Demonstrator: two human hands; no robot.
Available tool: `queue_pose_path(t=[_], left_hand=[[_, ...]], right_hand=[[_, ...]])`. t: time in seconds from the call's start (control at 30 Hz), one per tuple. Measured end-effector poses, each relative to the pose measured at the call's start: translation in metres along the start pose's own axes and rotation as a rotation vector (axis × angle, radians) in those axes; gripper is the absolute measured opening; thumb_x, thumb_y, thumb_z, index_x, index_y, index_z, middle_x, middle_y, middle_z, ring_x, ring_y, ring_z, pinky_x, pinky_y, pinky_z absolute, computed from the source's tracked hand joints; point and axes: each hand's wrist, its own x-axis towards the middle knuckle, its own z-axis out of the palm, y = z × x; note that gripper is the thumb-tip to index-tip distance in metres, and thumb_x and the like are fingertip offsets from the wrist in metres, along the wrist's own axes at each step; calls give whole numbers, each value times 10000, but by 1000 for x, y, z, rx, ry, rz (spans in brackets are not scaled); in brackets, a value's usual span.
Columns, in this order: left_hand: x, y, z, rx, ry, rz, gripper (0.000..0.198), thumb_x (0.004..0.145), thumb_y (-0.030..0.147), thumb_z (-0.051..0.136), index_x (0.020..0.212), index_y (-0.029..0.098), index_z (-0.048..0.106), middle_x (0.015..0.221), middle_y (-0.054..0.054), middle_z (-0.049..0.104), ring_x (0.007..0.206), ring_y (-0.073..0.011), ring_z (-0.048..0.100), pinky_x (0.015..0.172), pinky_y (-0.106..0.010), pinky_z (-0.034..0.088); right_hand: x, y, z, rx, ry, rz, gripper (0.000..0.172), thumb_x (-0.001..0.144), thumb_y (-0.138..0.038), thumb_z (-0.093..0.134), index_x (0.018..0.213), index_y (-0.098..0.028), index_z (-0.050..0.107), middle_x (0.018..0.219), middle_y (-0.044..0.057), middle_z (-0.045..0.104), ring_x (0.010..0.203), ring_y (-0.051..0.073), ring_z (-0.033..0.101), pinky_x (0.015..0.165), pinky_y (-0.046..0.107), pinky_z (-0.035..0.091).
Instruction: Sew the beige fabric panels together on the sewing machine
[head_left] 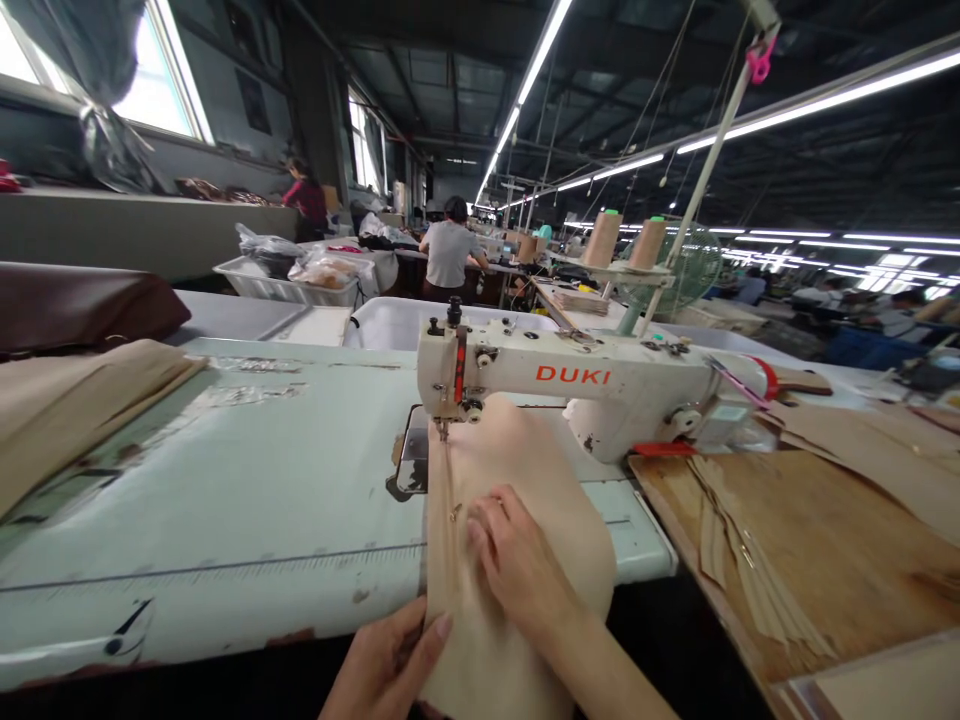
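Note:
A beige fabric piece [525, 470] with a zipper along its left edge lies under the needle of a white DUKI sewing machine [570, 385]. My right hand [517, 560] lies flat on the fabric, fingers stretched toward the zipper. At the table's front edge my left hand [390, 665] pinches the fabric's near left edge, thumb on top.
A stack of beige fabric [67, 410] sits at the left of the pale green table [247, 480]. A wooden board [810, 550] at the right carries several beige zipper strips [750, 570]. Thread cones [602, 238] stand behind the machine. Other people work at stations further back.

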Motion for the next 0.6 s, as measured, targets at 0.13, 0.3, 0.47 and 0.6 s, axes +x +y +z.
queue_pose_path(t=[0.13, 0.3, 0.47, 0.6], left_hand=[[0, 9, 11, -63, -19, -8, 473, 941, 626, 509, 882, 166, 602, 659, -4, 585, 573, -163, 612, 525, -231, 529], [0, 27, -12, 261, 141, 199, 489, 1027, 520, 358, 813, 168, 622, 688, -29, 625, 542, -142, 601, 534, -229, 517], [-2, 25, -45, 988, 400, 478, 411, 1018, 384, 436, 1360, 176, 531, 1413, -148, 541, 1362, -311, 434, 1154, -547, 271], [-23, 2, -31, 837, -205, 571, 416, 970, 563, 479, 1163, 264, 694, 1147, -80, 724, 1177, -287, 622, 1138, -516, 349]], right_hand=[[-43, 3, -8, 145, -77, -329, 685, 850, -451, 679, 1419, -167, 425, 1406, 144, 513, 1306, 280, 491, 1101, 409, 435], [-60, 6, -2, 223, -206, -327, 539, 957, -143, 412, 1495, -156, 367, 1473, 117, 481, 1392, 214, 422, 1193, 443, 310], [-37, 12, -23, 587, -144, 41, 349, 1046, -320, 352, 1217, -228, 642, 1167, 56, 694, 1104, 190, 651, 972, 328, 536], [-27, 14, -41, 682, -98, 151, 407, 1040, -456, 371, 1133, -208, 679, 1054, 65, 713, 1051, 213, 659, 884, 306, 558]])
